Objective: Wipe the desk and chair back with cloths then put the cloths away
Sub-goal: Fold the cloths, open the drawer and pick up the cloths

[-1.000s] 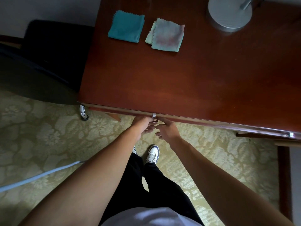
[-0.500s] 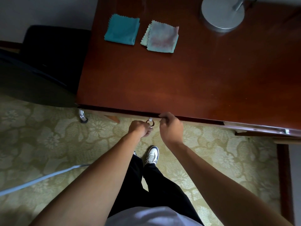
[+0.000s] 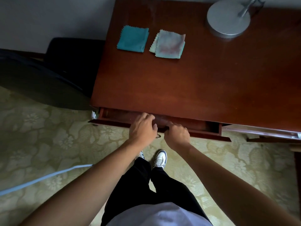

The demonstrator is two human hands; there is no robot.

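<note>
- pulling the drawer (image 3: 187,126) looks like the step in hand: it stands part-way out from under the front edge of the desk (image 3: 187,88), with only a narrow strip of its inside showing.
- the left hand (image 3: 142,128) lies over the drawer's front edge with its fingers curled down over it; whether it truly grips or only rests there, i cannot tell.
- the right hand (image 3: 177,133) is curled tight round that same front edge, just beside the left, and seems to be doing the pulling.
- both hands sit near the middle of the front, which should help the drawer run straight. i'd judge an even, level pull best, since a tug from one side could skew it in its runners.
- a small ring pull (image 3: 158,136) peeks out between the hands; neither hand holds it, as far as shows.
- the gap looks too narrow yet for a folded cloth, so more opening is probably needed, slowly, so the drawer doesn't come right out.
- the teal cloth (image 3: 132,39) and the pale cloth (image 3: 168,44) lie folded side by side on the far left of the desk, apart from each other and well away from the hands.
- a round lamp base (image 3: 228,17) stands at the far right.
</note>
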